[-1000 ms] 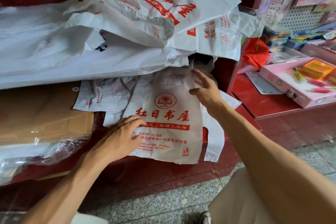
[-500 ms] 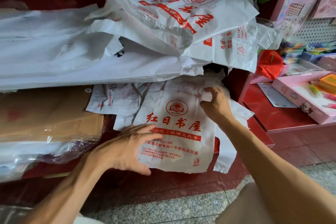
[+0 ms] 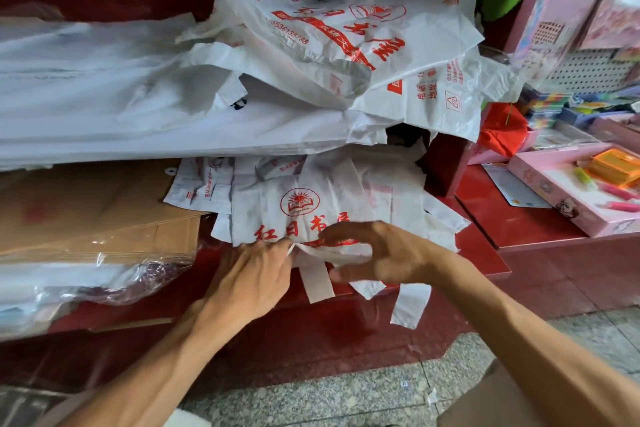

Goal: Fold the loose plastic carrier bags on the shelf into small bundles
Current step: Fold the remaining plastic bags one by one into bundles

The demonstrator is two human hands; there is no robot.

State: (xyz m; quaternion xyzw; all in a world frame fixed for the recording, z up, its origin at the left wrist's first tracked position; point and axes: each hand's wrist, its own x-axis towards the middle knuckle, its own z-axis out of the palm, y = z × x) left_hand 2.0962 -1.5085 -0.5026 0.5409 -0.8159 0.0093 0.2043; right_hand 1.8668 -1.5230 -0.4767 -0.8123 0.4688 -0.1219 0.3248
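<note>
1. The left hand (image 3: 254,279) is seen with its fingertips pinching the near edge of the carrier bag (image 3: 311,215), at about 9 o'clock from the fold.
2. The right hand (image 3: 377,253) is held at 3 o'clock of that same edge, fingers curled over the bag and thumb beneath, so that the plastic is gripped between them.
3. The edge is held from both sides, presumably so that the thin plastic can be turned over evenly and a straight crease made.
4. The bag is laid flat on the red shelf (image 3: 478,253), at the front edge, likely so the board backs the fold.
5. The bag is white and crinkled, printed with a red round emblem and red characters; its handle strips are seen hanging over the shelf front at 6 o'clock.
6. A heap of loose bags (image 3: 346,45) is left at 12 o'clock, not yet folded; flat cardboard (image 3: 86,211) lies at 9 o'clock.
</note>
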